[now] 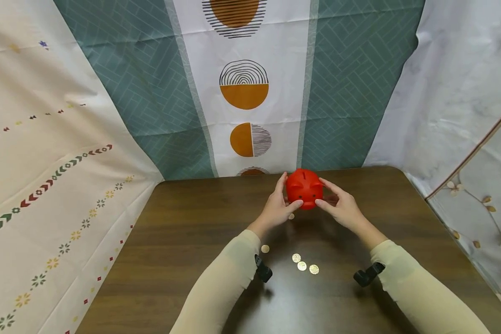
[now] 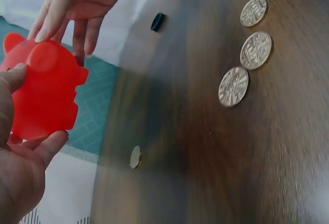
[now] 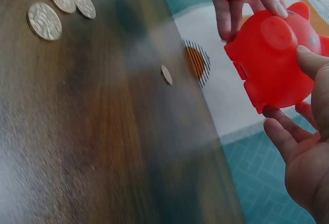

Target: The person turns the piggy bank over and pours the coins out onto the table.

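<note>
A red piggy bank point(image 1: 304, 189), its snout toward me and a slot on top, is held above the back of the table between both hands. My left hand point(image 1: 276, 208) grips its left side, thumb beside the snout. On the opposite side my right hand point(image 1: 343, 208) grips it, thumb also near the snout. In the left wrist view the bank's red body point(image 2: 43, 95) shows its stubby feet. Gold-coloured coins lie flat below, among them one coin point(image 1: 291, 216) just under the bank and another coin point(image 1: 265, 248) by the left forearm.
Three coins point(image 1: 302, 266) lie close together between the forearms on the dark wooden table point(image 1: 200, 241). A small black round piece point(image 2: 158, 21) lies on the table in the left wrist view. Patterned cloth point(image 1: 250, 106) hangs behind the table's back edge.
</note>
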`<action>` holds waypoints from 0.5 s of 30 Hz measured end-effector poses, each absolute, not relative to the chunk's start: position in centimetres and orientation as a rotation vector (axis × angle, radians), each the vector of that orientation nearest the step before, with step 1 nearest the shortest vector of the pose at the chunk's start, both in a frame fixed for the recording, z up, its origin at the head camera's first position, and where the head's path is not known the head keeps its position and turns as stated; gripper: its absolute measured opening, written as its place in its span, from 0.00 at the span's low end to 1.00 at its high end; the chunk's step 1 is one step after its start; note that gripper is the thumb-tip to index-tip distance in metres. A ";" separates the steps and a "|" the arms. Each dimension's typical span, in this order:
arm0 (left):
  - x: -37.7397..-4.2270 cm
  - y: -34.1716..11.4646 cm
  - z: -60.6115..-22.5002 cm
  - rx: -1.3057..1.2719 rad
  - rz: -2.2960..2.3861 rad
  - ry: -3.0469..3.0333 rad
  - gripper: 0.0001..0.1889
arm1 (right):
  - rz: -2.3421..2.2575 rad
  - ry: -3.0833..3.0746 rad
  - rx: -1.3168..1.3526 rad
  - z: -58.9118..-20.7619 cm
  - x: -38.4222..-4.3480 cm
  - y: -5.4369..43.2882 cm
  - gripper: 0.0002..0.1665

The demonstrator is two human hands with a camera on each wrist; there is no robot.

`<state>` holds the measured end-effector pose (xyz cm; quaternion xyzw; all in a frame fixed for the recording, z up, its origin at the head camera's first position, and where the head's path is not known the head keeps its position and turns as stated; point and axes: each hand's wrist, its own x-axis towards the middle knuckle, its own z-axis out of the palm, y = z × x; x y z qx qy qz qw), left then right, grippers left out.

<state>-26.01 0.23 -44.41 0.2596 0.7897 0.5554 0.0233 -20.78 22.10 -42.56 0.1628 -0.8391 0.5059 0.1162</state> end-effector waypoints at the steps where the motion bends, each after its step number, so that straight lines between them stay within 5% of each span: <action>1: -26.2 0.6 -44.5 0.807 1.714 2.453 0.47 | 1.491 -2.453 0.471 -43.0 -21.1 22.5 0.39; 15: -29.0 4.4 -46.2 0.727 1.453 2.644 0.42 | 1.620 -2.472 0.239 -47.4 -24.4 25.6 0.40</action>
